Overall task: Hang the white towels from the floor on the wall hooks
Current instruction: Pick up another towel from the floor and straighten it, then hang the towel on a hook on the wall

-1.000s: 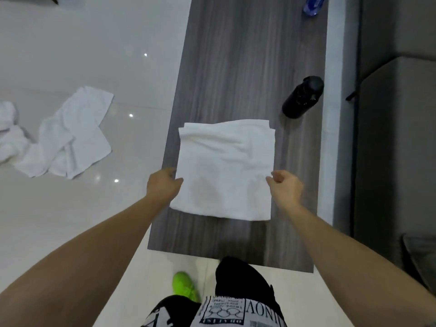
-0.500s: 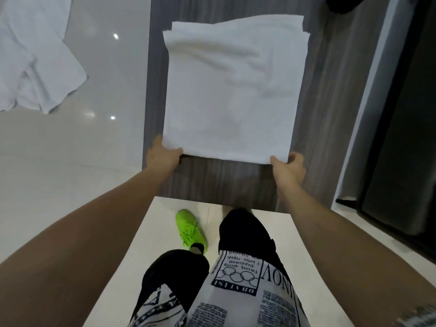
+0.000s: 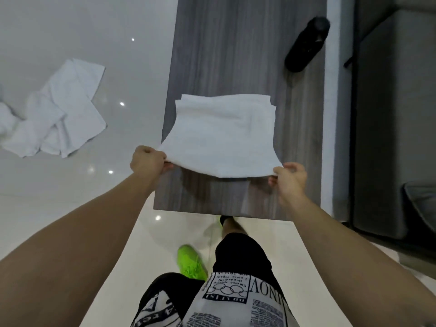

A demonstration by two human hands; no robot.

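A folded white towel [image 3: 224, 135] hangs between my hands above the grey wooden table [image 3: 236, 55]. My left hand [image 3: 147, 161] pinches its near left corner. My right hand [image 3: 290, 179] pinches its near right corner. The near edge sags between them, lifted off the tabletop, while the far edge looks to rest on the table. More white towels [image 3: 56, 112] lie crumpled on the glossy floor to the left. No wall hooks are in view.
A black bottle [image 3: 305, 44] lies on the table at the far right. A grey sofa [image 3: 396, 114] stands along the right side. My legs and a green shoe [image 3: 191, 261] are below the table's near edge [image 3: 212, 212].
The towel lay flat on the table a second ago; both hands have since gripped its near corners and lifted the near edge. The camera has tilted down and back up.
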